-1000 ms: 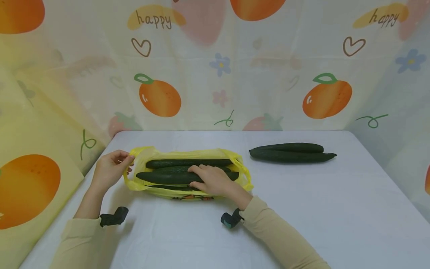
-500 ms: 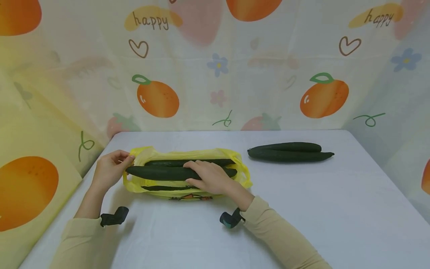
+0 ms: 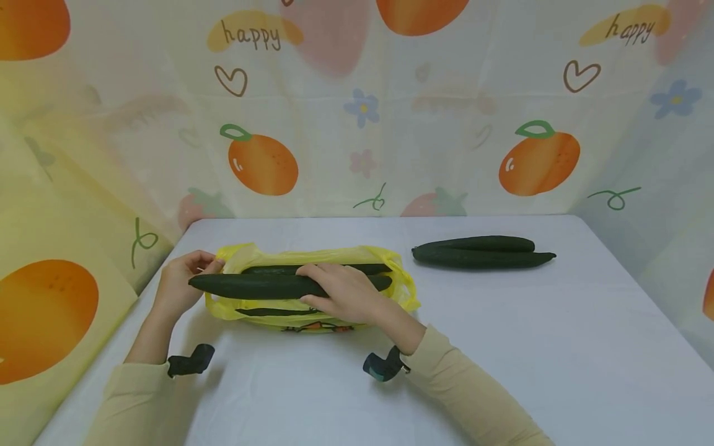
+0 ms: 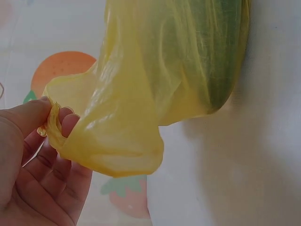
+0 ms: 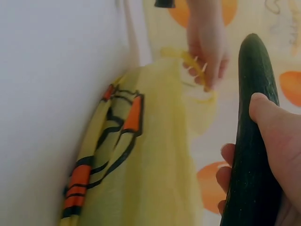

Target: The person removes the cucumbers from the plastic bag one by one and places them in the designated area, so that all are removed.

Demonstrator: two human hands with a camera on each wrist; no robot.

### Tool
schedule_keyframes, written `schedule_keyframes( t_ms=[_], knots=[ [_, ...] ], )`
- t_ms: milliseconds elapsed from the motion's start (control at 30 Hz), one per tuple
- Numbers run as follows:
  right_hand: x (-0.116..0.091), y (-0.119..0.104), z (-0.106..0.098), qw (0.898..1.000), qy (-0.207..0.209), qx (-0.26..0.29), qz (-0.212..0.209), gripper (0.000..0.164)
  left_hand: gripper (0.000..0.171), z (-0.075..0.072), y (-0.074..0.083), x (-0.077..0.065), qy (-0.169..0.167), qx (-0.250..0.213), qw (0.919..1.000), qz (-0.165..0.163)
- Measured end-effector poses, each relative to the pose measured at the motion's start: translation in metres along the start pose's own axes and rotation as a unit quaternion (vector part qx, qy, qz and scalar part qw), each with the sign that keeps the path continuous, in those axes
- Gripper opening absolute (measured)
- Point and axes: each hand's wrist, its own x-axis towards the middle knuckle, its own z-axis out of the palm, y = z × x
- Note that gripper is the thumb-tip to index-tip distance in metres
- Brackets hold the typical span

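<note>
A yellow plastic bag [image 3: 329, 255] lies on the table with its mouth spread and several cucumbers inside. My left hand [image 3: 181, 282] pinches the bag's left handle [image 4: 55, 129] between thumb and fingers. Above the bag's mouth my right hand [image 3: 348, 291] grips a long dark green cucumber [image 3: 251, 287], thumb on the near side and fingers over the far side. In the right wrist view this cucumber [image 5: 254, 141] is raised clear of the bag. Other cucumbers [image 3: 273, 270] show in the bag behind and below it, partly hidden.
Two cucumbers [image 3: 485, 251] lie side by side on the white table [image 3: 530, 347] to the right of the bag. A fruit-print cloth [image 3: 362, 111] hangs behind the table, and another side of it stands at the left.
My right hand has lifted the cucumber up from among the others and shifted it left, so its tip now passes in front of my left hand. The left hand keeps its place.
</note>
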Motion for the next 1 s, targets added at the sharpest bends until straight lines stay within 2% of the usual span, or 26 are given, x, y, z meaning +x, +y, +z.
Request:
schedule_keyframes(
  t_ms=[367, 667, 867, 1000],
  knots=[
    [-0.010, -0.007, -0.023, 0.997, 0.048, -0.046, -0.032, 0.044, 0.030, -0.004, 0.002, -0.003, -0.007, -0.019, 0.9998, -0.007],
    [-0.023, 0.007, -0.037, 0.997, 0.052, -0.055, -0.029, 0.042, 0.026, -0.001, -0.001, -0.003, 0.005, -0.005, 1.0000, 0.003],
    [-0.030, 0.021, -0.044, 0.994, 0.064, -0.078, -0.033, 0.042, 0.026, 0.002, -0.002, -0.002, -0.017, -0.048, 0.9987, -0.004],
    [-0.034, 0.032, -0.047, 0.993, 0.066, -0.091, -0.036, 0.042, 0.025, 0.003, -0.002, -0.001, -0.021, -0.054, 0.9983, -0.007]
  ],
)
